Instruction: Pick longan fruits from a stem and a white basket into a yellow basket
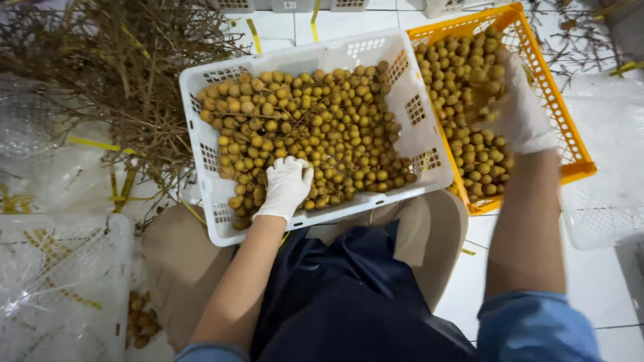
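Left hand (287, 186) flat on white crate (201, 144) fruit (315, 127) | right hand (516, 110) grasping yellow crate (570, 137) fruit

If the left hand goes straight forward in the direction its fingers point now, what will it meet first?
The left hand already rests on the small brown fruits in the white crate, with its fingers pointing up the picture. Going on, it would probably push into more of that fruit, and only later reach the crate's far wall.
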